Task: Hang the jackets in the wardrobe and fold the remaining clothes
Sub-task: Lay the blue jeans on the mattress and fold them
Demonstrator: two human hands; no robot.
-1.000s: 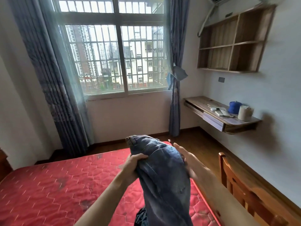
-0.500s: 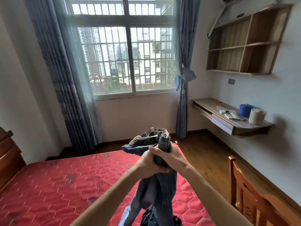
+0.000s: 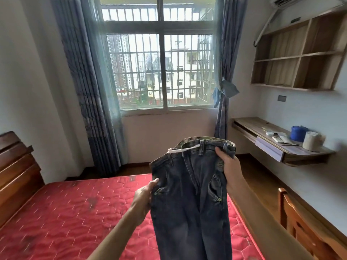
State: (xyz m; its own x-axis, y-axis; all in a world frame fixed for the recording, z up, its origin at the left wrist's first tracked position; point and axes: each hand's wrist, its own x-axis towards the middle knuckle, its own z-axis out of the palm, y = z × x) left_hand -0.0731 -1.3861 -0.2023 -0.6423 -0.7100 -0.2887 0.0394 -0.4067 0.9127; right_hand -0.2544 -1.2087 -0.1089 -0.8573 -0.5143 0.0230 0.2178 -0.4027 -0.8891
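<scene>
A pair of dark jeans (image 3: 189, 194) hangs in the air above the red quilted mattress (image 3: 65, 212), waistband up. The left hand (image 3: 143, 196) pinches the fabric at the hip edge. The right hand (image 3: 228, 164) is clenched on the waistband's other corner. A wooden chair (image 3: 300, 228) stands at the right and a wooden headboard (image 3: 16, 171) at the left. Farther off, a wall-mounted desk (image 3: 262, 132) carries a blue container (image 3: 297, 133) and a white roll (image 3: 312, 140). Beyond, blue curtains (image 3: 88, 91) flank a barred window (image 3: 159, 72).

Left hand (image 3: 143, 196) pinches low, right hand (image 3: 230, 166) grips higher.
</scene>
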